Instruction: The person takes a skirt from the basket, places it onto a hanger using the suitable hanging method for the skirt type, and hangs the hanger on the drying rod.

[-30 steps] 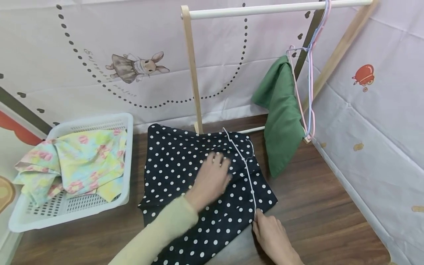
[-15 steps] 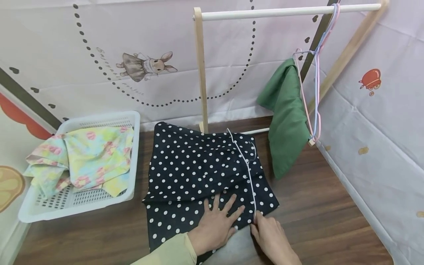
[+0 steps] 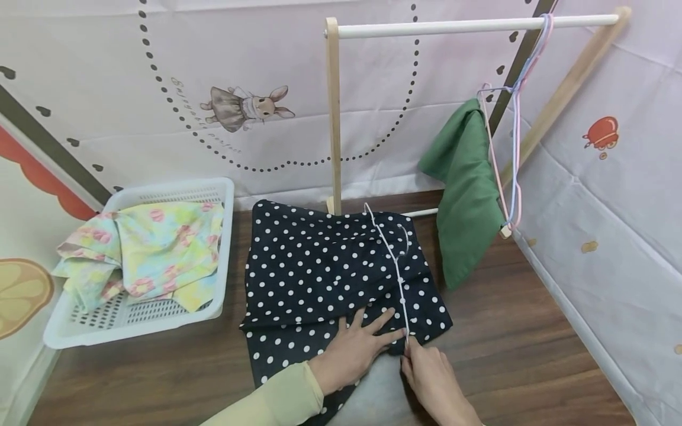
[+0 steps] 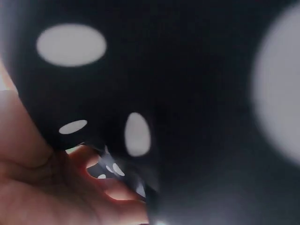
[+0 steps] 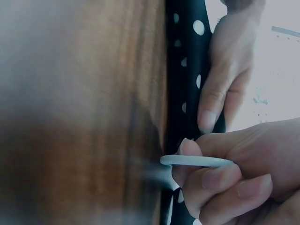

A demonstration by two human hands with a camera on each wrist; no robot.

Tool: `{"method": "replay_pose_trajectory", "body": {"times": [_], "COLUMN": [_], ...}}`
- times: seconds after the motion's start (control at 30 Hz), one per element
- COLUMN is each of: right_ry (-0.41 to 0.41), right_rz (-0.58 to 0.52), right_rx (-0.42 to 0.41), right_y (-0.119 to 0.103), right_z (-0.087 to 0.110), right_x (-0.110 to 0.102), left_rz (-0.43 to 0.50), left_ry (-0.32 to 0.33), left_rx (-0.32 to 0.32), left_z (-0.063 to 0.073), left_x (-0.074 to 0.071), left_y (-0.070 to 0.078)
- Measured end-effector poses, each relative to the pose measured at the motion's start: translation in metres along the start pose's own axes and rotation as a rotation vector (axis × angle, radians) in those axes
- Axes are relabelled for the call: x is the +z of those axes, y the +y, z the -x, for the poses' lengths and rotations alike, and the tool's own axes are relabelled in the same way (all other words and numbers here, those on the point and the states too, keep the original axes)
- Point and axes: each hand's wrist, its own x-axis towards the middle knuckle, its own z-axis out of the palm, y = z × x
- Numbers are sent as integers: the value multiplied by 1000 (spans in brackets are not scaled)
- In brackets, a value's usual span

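Note:
Black cloth with white polka dots [image 3: 298, 266] lies spread on the brown wooden floor, its garment type unclear. A thin white clothes hanger [image 3: 398, 275] lies across its right part, its hook partly covered by cloth. My left hand [image 3: 348, 355] rests on the cloth's lower part with fingers spread, the fingertips close to the hanger's near end. Dark dotted fabric fills most of the left wrist view. My right hand [image 3: 434, 378] pinches the hanger's near end between thumb and fingers; the right wrist view shows the white hanger end [image 5: 197, 161] against the curled fingers.
At left stands a white basket [image 3: 226, 236] holding yellow floral cloth [image 3: 170, 248]. A rack's white bar [image 3: 437, 28] spans the back. Green cloth [image 3: 469, 189] hangs there beside pink and blue hangers [image 3: 515, 148]. A fabric-covered wall [image 3: 613, 236] borders the right.
My left hand has moved from the cloth's middle to its lower edge, then right toward the hanger. The lower cloth edge has shifted up. My right hand keeps holding the hanger end.

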Motion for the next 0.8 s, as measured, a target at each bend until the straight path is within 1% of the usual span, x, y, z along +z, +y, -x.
{"method": "replay_pose_trajectory", "body": {"times": [0.13, 0.27, 0.37, 0.43, 0.5, 0.63, 0.7, 0.73, 0.8], "right_ry": [-31, -9, -5, -29, -35, -10, 11, 13, 9], "right_rz": [-3, 2, 7, 4, 7, 22, 34, 39, 45], "right_rx": [17, 31, 32, 31, 23, 14, 17, 21, 35], "right_y": [0, 0, 0, -2, -3, -4, -4, -4, -4], "right_z": [0, -4, -4, -2, -1, -4, -6, -7, -7], "right_x": [2, 4, 4, 2, 2, 1, 2, 3, 4], "left_rz": [16, 4, 21, 49, 80, 99, 70, 69, 108], "left_ry": [2, 5, -18, -35, -43, -58, -93, -121, -190], "left_rx": [33, 64, 81, 86, 82, 61, 69, 75, 91], "left_z": [-5, -8, -11, -14, -17, -23, -23, -21, -17], "left_x": [1, 1, 1, 1, 1, 0, -1, -1, -4], "left_y": [-1, -2, -3, -3, -3, -1, 0, -1, -2]}}
